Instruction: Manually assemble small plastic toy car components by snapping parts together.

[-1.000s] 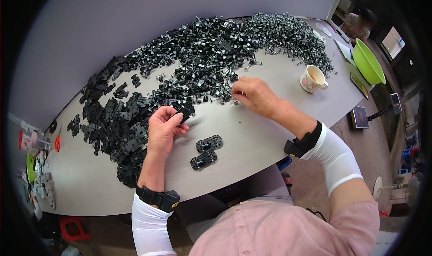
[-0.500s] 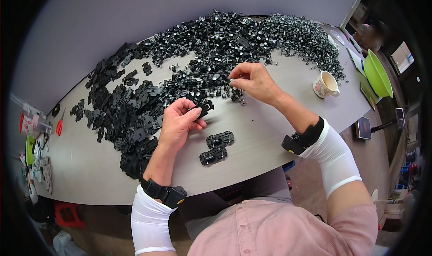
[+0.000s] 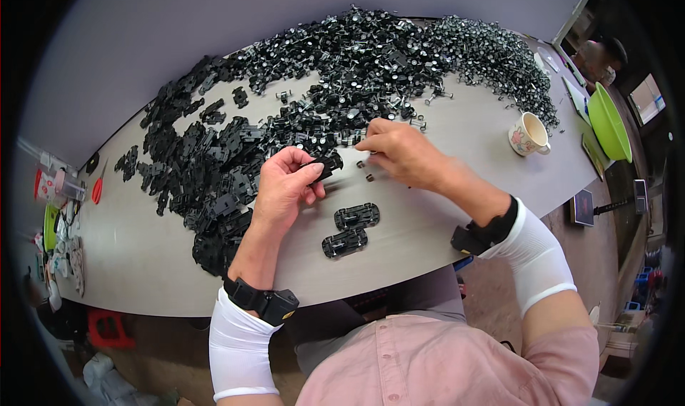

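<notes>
- Your left hand [image 3: 285,186] pinches a black plastic chassis piece [image 3: 325,166] between thumb and fingertips, just left of frame centre; its long axis runs roughly left to right, tilted slightly up toward the right.
- Your right hand [image 3: 399,153] sits just to the right of that piece, fingers pressed together at the tips over small wheel-axle parts [image 3: 360,165] on the table; whether it grips one, you cannot tell.
- The piece lies between both hands, so your right fingertips are the nearer free ones, approaching from its right end.
- Two finished chassis pieces [image 3: 355,216] lie side by side below your hands, near the table's front edge.
- One heap of black chassis parts [image 3: 207,170] fills the left; one heap of wheel-axle sets [image 3: 399,56] spreads along the top.
- One patterned mug [image 3: 528,135] stands at right, with one green basin [image 3: 610,124] beyond it.
</notes>
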Tool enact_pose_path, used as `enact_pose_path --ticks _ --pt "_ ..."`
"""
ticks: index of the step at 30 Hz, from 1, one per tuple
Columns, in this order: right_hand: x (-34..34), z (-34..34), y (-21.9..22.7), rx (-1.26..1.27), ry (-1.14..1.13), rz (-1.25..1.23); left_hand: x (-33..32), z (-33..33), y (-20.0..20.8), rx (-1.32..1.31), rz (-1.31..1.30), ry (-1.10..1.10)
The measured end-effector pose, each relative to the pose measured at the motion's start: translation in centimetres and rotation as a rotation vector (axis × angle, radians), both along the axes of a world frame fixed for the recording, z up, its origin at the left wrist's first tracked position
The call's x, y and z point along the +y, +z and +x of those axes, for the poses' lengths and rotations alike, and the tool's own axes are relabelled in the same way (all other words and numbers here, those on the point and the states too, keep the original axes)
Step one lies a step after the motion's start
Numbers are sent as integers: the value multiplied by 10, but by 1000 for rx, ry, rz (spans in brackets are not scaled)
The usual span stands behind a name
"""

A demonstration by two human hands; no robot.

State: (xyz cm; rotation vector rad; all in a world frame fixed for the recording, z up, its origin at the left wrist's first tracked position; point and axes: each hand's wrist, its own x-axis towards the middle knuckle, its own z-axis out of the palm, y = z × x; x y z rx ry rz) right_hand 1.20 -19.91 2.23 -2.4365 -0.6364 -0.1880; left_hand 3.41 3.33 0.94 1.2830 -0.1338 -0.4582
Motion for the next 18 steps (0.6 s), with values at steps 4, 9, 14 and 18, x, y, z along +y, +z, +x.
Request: enact_pose_path --ticks 4,9,14,18 --pt "3 -3 10 43 122 -197 3 1 -4 37 -41 -33" --pt "7 3 -4 -24 96 -170 4 1 -7 74 -66 9" --pt "30 1 2 -1 48 378 2 0 -5 110 -113 -9" --pt "32 4 -8 -19 55 386 2 -2 -5 96 -167 -31"
